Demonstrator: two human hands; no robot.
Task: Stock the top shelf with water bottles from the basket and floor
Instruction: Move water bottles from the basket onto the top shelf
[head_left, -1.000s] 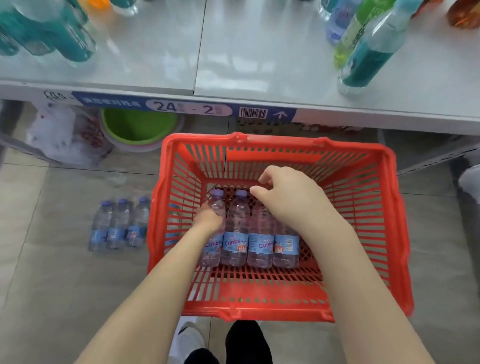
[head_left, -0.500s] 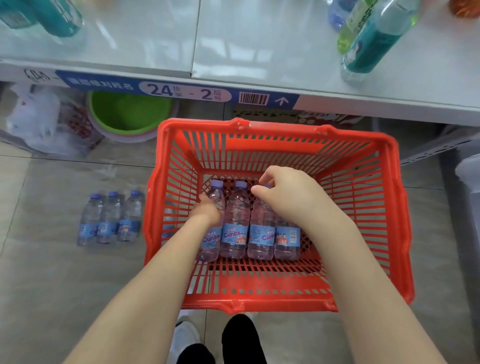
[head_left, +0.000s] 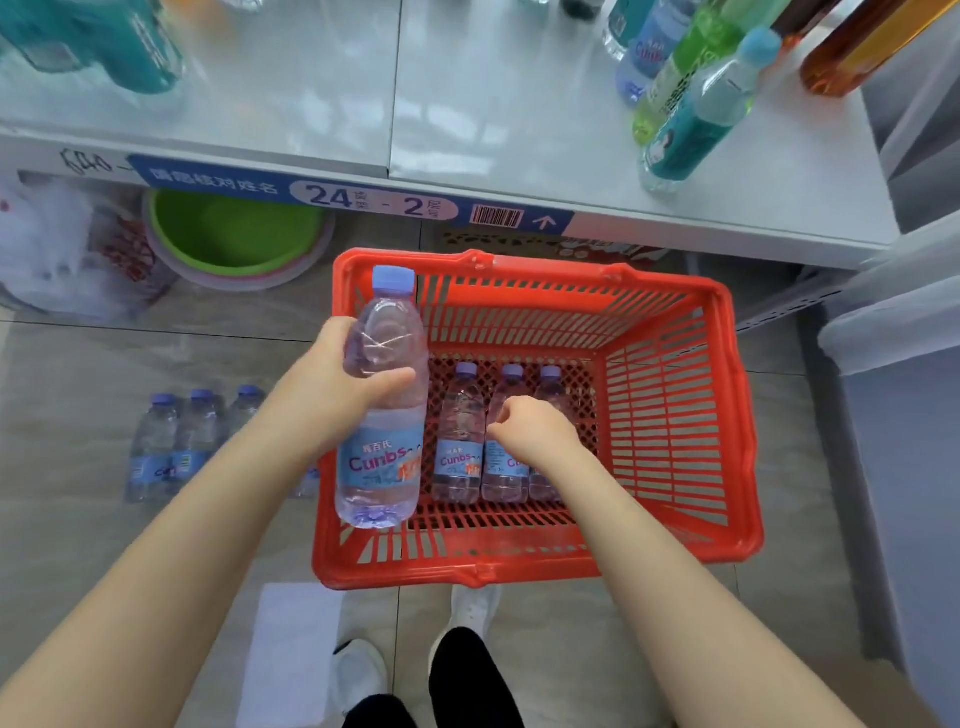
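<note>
Change since the preceding second: four bottles lay side by side in the basket (head_left: 519, 569) with both hands down on them; one has now been taken out. The left hand (head_left: 332, 384) grips this water bottle (head_left: 384, 462) around its upper body, fingers and thumb wrapped round it, cap pointing away from the person. It holds the bottle raised over the basket's left rim, clear of the basket floor. Three bottles (head_left: 457, 447) remain lying in a row on the basket floor, touching one another, caps toward the shelf (head_left: 519, 130). The right hand (head_left: 530, 431) stays low inside the basket over the middle and right bottles of that row. Its fingers are curled downward, but the hand hides the contact, so it cannot be determined whether they have closed on a bottle. A further group of floor bottles (head_left: 192, 441) lies on the tiles left of the basket, untouched. The shelf carries assorted drink bottles (head_left: 696, 119) at its right end and has bare surface in the middle. Assessment: one basket bottle is extracted and ready for transfer; shelf placement is not yet done. The next move likely requires carrying the held bottle up and forward to the bare shelf area and standing it upright. Keep it clear of the standing drink bottles, which could topple if struck.
</note>
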